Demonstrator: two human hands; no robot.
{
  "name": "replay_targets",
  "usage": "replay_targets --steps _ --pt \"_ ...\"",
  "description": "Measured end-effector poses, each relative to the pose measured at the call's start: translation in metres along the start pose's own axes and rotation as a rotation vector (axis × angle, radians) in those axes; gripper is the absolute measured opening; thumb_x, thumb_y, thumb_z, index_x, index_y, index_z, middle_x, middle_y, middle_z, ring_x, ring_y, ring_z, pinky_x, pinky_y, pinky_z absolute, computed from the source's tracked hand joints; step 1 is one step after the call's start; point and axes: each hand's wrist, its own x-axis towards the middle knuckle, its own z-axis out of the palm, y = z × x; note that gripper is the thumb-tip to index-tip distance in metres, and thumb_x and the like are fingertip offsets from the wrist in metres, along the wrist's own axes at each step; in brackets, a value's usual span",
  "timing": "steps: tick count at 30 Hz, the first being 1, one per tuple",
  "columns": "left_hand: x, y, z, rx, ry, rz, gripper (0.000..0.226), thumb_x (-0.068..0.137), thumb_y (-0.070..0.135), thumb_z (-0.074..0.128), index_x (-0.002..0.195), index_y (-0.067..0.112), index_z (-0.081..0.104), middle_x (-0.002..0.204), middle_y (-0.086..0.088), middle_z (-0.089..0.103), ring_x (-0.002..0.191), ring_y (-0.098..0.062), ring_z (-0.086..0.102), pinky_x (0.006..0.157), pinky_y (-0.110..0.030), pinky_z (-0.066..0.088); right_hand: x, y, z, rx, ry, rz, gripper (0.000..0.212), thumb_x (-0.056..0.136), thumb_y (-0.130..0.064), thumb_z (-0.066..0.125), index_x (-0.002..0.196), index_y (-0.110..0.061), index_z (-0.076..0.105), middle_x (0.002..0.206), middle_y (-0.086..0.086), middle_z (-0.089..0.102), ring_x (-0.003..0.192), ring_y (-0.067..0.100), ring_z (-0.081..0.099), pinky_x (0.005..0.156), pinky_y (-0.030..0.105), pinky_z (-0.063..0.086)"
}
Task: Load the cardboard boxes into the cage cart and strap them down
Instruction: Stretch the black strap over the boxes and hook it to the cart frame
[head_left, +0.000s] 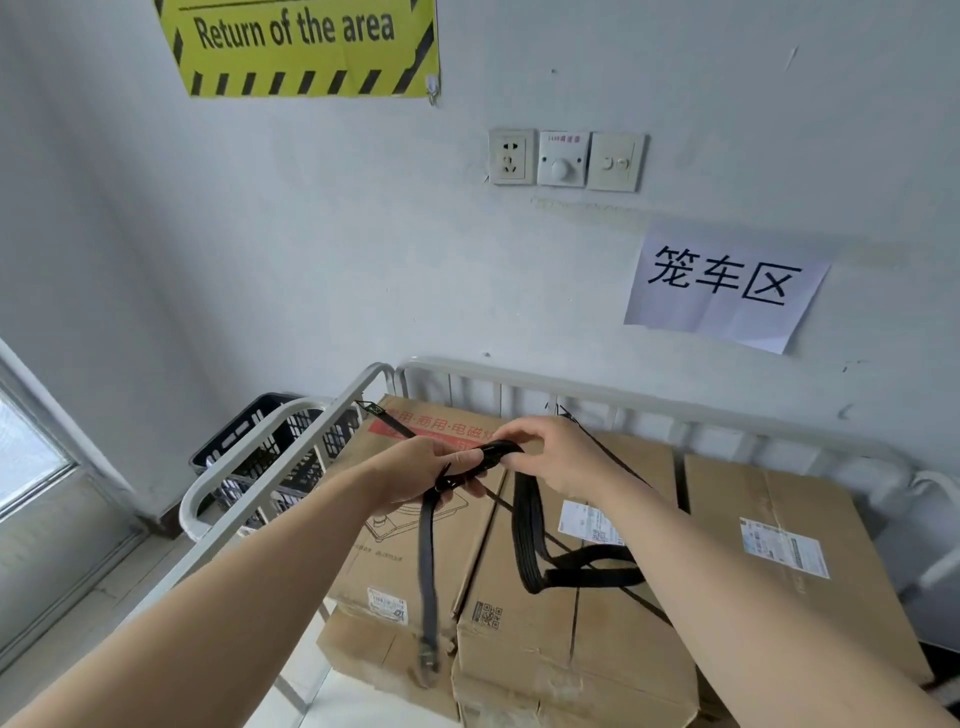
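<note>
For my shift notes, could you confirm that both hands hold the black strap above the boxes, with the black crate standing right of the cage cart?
Not quite: the black crate stands left of the cage cart, as the head view shows. Both the left hand and right hand do hold the black strap above the boxes.
</note>
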Motion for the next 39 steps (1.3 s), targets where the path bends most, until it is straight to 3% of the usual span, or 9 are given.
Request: replay_targets --steps 6,9,16,21,24,27,34,37,39 --pt "-0.001 -0.006 -0.003 -0.194 0.003 -0.047 0.04 0.101 0.038 0.04 0.117 0.008 0.062 0.091 -0.012 0.072 0.055 -0.012 0.043 0.054 -0.022 0.04 0.007 0.008 0.009 0.028 -0.014 0.057 0.014 0.084 -0.027 0.07 0.096 -0.033 0.074 0.085 -0.018 0.07 0.08 0.002 0.065 0.069 0.021 0.047" --pt "-0.003 -0.012 -0.007 -0.364 0.078 -0.023 0.034 0.102 0.024 0.037 0.123 0.008 0.06 0.073 -0.002 0.056 0.058 -0.016 0.048 0.056 -0.024 0.04 0.008 0.015 0.011 -0.003 -0.122 0.114 0.015 0.089 -0.031 0.063 0.1 -0.033 0.073 0.086 -0.014 0.071 0.081 0.011 0.067 0.071 0.029 0.05" --pt "-0.004 -0.024 0.004 -0.343 0.206 0.101 0.045 0.099 0.047 0.037 0.117 0.016 0.064 0.11 0.0 0.07 0.102 -0.019 0.064 0.097 -0.034 0.044 0.011 0.021 0.014 0.15 -0.159 0.153 0.017 0.093 -0.028 0.058 0.084 -0.029 0.072 0.068 -0.016 0.067 0.064 0.003 0.061 0.061 0.02 0.041" --pt "-0.004 -0.032 0.01 -0.256 0.483 0.148 0.027 0.097 0.036 0.048 0.097 0.022 0.071 0.087 0.018 0.073 0.08 0.003 0.062 0.073 -0.012 0.048 0.016 0.02 0.021 0.2 -0.138 0.169 0.02 0.093 -0.024 0.056 0.086 -0.018 0.074 0.064 -0.011 0.066 0.056 0.003 0.058 0.058 0.018 0.044" --pt "-0.009 -0.037 0.002 -0.463 0.551 0.067 0.031 0.099 0.031 0.048 0.095 0.008 0.068 0.086 -0.004 0.075 0.079 -0.021 0.071 0.066 -0.03 0.056 0.022 0.018 0.027 0.254 -0.083 0.19 0.024 0.097 -0.014 0.047 0.103 -0.023 0.068 0.078 -0.002 0.07 0.064 0.007 0.064 0.07 0.029 0.057" --pt "-0.016 -0.049 -0.007 -0.54 0.613 -0.038 0.035 0.1 0.032 0.047 0.095 0.002 0.064 0.077 -0.012 0.074 0.07 -0.028 0.072 0.051 -0.03 0.057 0.029 0.013 0.035 0.233 -0.03 0.188 0.05 0.098 -0.008 0.035 0.137 -0.037 0.044 0.094 0.0 0.065 0.06 0.01 0.062 0.059 0.027 0.055" --pt "-0.041 -0.08 -0.022 -0.765 0.685 -0.136 0.029 0.099 0.021 0.048 0.096 -0.007 0.057 0.067 -0.022 0.07 0.067 -0.033 0.072 0.054 -0.033 0.06 0.04 -0.008 0.081 0.103 -0.233 0.135 0.055 0.092 -0.002 0.027 0.107 -0.036 0.067 0.095 0.001 0.067 0.055 0.015 0.056 0.053 0.026 0.046" --pt "-0.056 -0.091 -0.03 -0.881 0.665 -0.1 0.022 0.097 0.014 0.053 0.102 -0.008 0.055 0.075 -0.024 0.07 0.069 -0.03 0.072 0.054 -0.029 0.058 0.047 -0.02 0.107 -0.015 -0.361 0.118 0.032 0.087 -0.02 0.044 0.105 -0.023 0.07 0.113 -0.004 0.068 0.095 0.016 0.063 0.078 0.028 0.048" --pt "-0.064 -0.101 -0.037 -0.925 0.667 -0.072 0.02 0.096 0.009 0.055 0.108 -0.007 0.054 0.075 -0.021 0.07 0.07 -0.028 0.072 0.056 -0.028 0.058 0.052 -0.024 0.122 -0.03 -0.436 0.13 0.028 0.08 -0.034 0.058 0.102 -0.024 0.071 0.105 -0.007 0.07 0.101 0.016 0.063 0.089 0.031 0.049"
